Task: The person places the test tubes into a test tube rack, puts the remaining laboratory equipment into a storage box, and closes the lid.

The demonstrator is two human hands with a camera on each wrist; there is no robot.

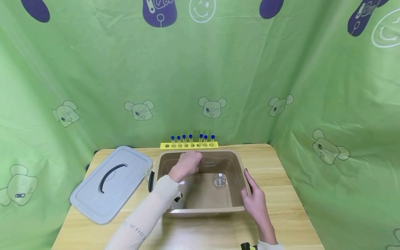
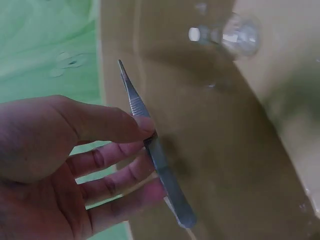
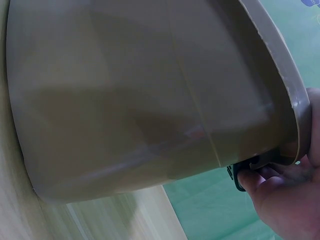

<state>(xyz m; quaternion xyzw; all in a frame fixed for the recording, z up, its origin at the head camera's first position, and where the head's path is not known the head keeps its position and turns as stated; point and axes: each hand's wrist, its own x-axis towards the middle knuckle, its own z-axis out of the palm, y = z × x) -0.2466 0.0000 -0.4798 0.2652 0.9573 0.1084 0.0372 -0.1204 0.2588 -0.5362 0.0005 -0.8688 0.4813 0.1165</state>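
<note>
My left hand (image 1: 187, 164) reaches over the brown plastic bin (image 1: 203, 210) near its back wall. In the left wrist view, that hand pinches metal tweezers (image 2: 162, 162) between thumb and fingers, their narrow tips pointing away from the palm. A clear glass flask with a white cap (image 1: 219, 180) stands inside the bin, to the right of the left hand. At the bin's right side, my right hand (image 1: 257, 201) grips the rim and black handle (image 3: 238, 179); the right wrist view shows its fingers curled there. My left forearm hides part of the bin's left interior.
Behind the bin, a yellow rack (image 1: 162, 146) holds several small tubes with blue caps. A grey lid (image 1: 90, 194) with a black handle lies to the left on the wooden table (image 1: 281, 180). Green patterned curtains (image 1: 212, 69) hang around the table.
</note>
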